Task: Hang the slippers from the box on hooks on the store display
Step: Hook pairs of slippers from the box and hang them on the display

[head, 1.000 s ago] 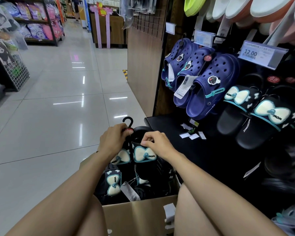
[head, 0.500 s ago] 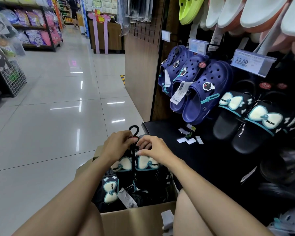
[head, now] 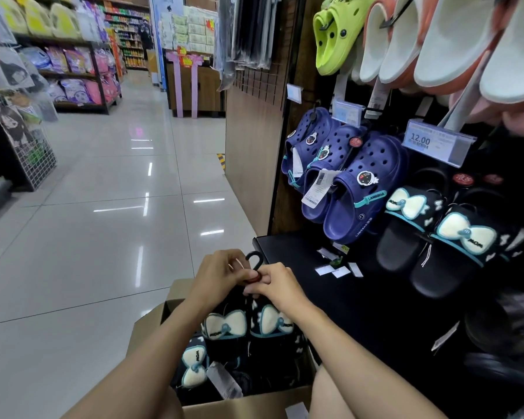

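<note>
Both hands, left hand and right hand, pinch the slippers' hanger.

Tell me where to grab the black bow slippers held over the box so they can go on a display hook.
Grip the slipper pair at its top, just under the black hanger hook, coming from above. The hook sticks up free there, and both hands, left and right, already pinch that spot, so the slippers hang straight down over the box.

Hanger hook: just above the fingers of both hands.
Held slipper pair: below the fingers, over the box.
Hung slippers: right of the fingers, higher, on the display.
Floor: left.
</note>
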Tool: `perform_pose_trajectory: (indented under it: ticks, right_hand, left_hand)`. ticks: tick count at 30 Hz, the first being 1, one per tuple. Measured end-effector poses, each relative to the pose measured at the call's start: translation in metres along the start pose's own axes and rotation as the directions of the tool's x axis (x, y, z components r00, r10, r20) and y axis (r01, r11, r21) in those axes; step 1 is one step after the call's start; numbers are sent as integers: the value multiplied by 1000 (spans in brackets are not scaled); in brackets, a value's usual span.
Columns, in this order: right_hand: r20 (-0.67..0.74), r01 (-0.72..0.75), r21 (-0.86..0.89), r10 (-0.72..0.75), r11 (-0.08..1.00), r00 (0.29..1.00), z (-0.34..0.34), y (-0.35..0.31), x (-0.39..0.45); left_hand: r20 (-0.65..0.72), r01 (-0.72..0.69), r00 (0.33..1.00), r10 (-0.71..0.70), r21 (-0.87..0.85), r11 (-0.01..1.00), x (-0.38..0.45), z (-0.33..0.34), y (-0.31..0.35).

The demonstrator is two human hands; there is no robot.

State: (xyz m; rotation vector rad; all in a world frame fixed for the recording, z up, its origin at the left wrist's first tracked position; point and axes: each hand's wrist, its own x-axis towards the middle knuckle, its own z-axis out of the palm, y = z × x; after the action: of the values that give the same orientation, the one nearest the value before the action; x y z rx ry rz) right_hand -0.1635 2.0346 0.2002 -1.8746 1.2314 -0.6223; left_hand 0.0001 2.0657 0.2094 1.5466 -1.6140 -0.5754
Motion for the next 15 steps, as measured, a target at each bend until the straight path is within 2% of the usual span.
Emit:
perform_pose_trajectory:
  ticks: [3, 8, 15]
  right_hand:
    - [-9, -10, 58, 11, 998, 1000, -3, 0, -1]
    - [-19, 10, 140, -8, 990, 1000, -13, 2, -10]
    - [-97, 14, 102, -5, 995, 995, -35, 1, -26]
  left_hand:
    - [43, 16, 999, -15, -21, 1000, -1, 1, 4]
    - [42, -34, 999, 32, 48, 998, -4, 2, 11]
    - [14, -157, 988, 157, 84, 984, -1, 14, 23]
